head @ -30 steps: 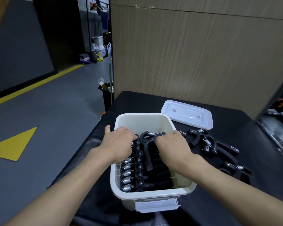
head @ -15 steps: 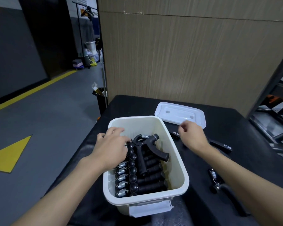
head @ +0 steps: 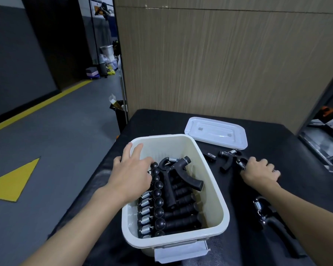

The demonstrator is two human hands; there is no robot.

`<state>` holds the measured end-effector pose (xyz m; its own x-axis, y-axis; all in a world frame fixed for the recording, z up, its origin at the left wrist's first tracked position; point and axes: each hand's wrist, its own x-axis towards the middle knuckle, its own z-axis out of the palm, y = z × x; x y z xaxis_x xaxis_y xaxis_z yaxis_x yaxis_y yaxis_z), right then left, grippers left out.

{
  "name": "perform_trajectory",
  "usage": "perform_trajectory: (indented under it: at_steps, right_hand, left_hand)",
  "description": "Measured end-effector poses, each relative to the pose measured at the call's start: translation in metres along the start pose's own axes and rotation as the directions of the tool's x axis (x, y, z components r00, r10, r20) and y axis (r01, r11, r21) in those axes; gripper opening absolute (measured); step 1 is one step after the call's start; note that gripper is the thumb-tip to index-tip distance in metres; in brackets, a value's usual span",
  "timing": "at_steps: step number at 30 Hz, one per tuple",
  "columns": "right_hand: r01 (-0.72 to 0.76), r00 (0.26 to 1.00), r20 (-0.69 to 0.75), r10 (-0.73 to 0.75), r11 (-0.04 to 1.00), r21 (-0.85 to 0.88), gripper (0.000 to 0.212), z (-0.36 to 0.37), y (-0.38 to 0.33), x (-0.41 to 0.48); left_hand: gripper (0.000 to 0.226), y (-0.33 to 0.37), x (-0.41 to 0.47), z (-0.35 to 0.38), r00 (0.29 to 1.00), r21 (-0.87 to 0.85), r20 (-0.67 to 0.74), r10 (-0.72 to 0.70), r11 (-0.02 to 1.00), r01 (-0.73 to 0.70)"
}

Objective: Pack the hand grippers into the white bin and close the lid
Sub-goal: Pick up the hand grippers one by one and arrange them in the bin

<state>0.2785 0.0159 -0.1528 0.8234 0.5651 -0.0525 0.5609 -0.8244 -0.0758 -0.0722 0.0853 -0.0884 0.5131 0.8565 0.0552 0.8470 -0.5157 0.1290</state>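
Since a second ago our right hand (head: 259,172) has left the white bin (head: 215,191) and gone out to the loose hand grippers (head: 230,157) on the black table (head: 306,189) at centre right, where its fingers now curl shut around one gripper's handle, we judge to bring it across next. Our left hand (head: 132,174) rests, fingers loosely spread and pinching nothing, over the bin's left rim and the packed row of grippers (head: 173,214), probably to steady the bin and keep the topmost gripper (head: 178,175) from shifting. The lid (head: 216,132) lies off on the table behind the bin, and another gripper (head: 273,225) waits at lower right.
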Motion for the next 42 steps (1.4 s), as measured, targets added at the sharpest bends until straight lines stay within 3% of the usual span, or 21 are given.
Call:
perform_trajectory:
  at_steps: [3,8,14,17,21,24,26,28,31,33,35,39,42]
  right_hand:
    - [-0.021,0.998,0.054,0.015,0.993,0.114,0.034,-0.001,0.006,0.003]
    - [0.053,0.997,-0.067,-0.042,0.985,0.166,0.028,-0.002,0.010,0.002]
    - [0.193,0.968,-0.228,-0.099,0.879,0.435,0.033,-0.010,0.016,-0.003]
    - [0.296,0.937,-0.330,-0.113,0.759,0.580,0.032,-0.040,0.007,-0.015]
    - [0.502,0.862,-0.457,-0.221,0.510,0.699,0.030,-0.096,-0.019,-0.057]
    - [0.648,0.757,-0.537,-0.372,0.322,0.690,0.030,-0.131,-0.042,-0.103]
    - [0.651,0.722,-0.528,-0.447,0.183,0.737,0.031,-0.146,-0.056,-0.130]
    - [0.534,0.725,-0.444,-0.527,0.022,0.845,0.026,-0.155,-0.067,-0.149]
    - [0.215,0.727,-0.242,-0.642,-0.122,0.969,0.015,-0.161,-0.079,-0.166]
    - [0.004,0.711,-0.084,-0.698,-0.115,0.993,0.012,-0.156,-0.084,-0.170]
    - [-0.104,0.662,0.025,-0.749,-0.059,0.993,0.012,-0.149,-0.087,-0.173]
    - [-0.195,0.595,0.125,-0.794,0.009,0.981,0.014,-0.145,-0.088,-0.180]
    - [-0.234,0.624,0.147,-0.767,-0.004,0.972,0.023,-0.145,-0.088,-0.178]
  left_hand:
    - [0.048,0.000,0.000,-0.001,1.000,-0.008,-0.002,-0.002,1.000,0.002]
    - [0.049,0.001,-0.001,-0.002,1.000,-0.012,-0.002,-0.006,1.000,0.006]
    - [0.049,0.001,-0.002,-0.003,1.000,-0.007,0.016,-0.016,1.000,0.016]
    - [0.048,0.002,-0.002,-0.004,1.000,-0.022,0.015,-0.015,1.000,0.015]
    - [0.049,0.001,-0.002,-0.003,1.000,-0.065,-0.010,-0.009,0.998,0.009]
    - [0.048,-0.001,-0.004,-0.003,0.986,-0.072,-0.147,0.076,0.994,-0.087]
    - [0.046,-0.002,-0.006,-0.004,0.951,-0.166,-0.260,0.169,0.962,-0.216]
    - [0.043,-0.001,-0.008,-0.005,0.921,-0.331,-0.344,0.180,0.895,-0.299]
    - [0.033,0.001,-0.008,-0.014,0.924,-0.640,-0.382,0.021,0.715,-0.281]
    - [0.031,0.008,-0.007,-0.028,0.950,-0.800,-0.311,-0.036,0.550,-0.241]
    - [0.032,0.018,-0.008,-0.044,0.968,-0.897,-0.251,-0.015,0.379,-0.226]
    - [0.045,0.027,-0.011,-0.051,0.988,-0.944,-0.156,0.006,0.294,-0.150]
    - [0.033,0.027,-0.013,-0.047,0.998,-0.998,-0.054,0.016,0.034,-0.055]
